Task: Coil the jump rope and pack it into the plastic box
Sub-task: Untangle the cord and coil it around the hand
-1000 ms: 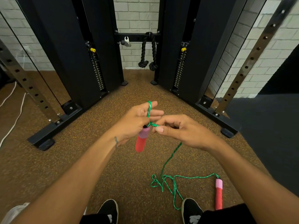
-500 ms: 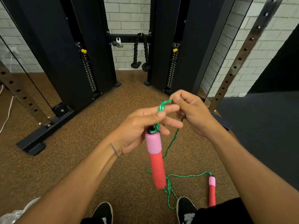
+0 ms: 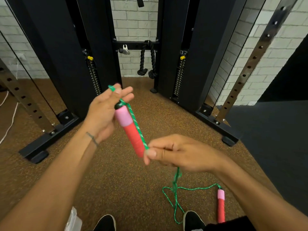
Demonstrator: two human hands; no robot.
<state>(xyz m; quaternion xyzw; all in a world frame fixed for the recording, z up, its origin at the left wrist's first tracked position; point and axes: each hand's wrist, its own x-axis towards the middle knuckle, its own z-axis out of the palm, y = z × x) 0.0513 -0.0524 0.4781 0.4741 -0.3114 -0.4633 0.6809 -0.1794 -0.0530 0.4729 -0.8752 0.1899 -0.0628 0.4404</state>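
My left hand (image 3: pixel 103 114) holds a pink-and-red jump rope handle (image 3: pixel 129 129) near its top, tilted with the red end toward me. A loop of the green rope (image 3: pixel 136 124) passes over the left fingers and runs down along the handle. My right hand (image 3: pixel 176 153) pinches that rope just below the handle's red end. From there the rope hangs to the floor in loose loops (image 3: pixel 174 195). The second handle (image 3: pixel 221 205) lies on the floor beside my right shoe. A piece of clear plastic (image 3: pixel 73 220) shows at the bottom left edge; whether it is the box I cannot tell.
A black cable machine (image 3: pixel 93 47) with two weight stacks stands ahead, its base bars (image 3: pixel 48 139) reaching out along the brown speckled floor. A black rope attachment (image 3: pixel 147 64) hangs between the towers. My shoes (image 3: pixel 105 223) are at the bottom. Dark flooring (image 3: pixel 275 139) lies to the right.
My right hand has dropped from above the left fingers down past the handle's red end, drawing the rope along the handle. The left hand rose and turned, tilting the handle.
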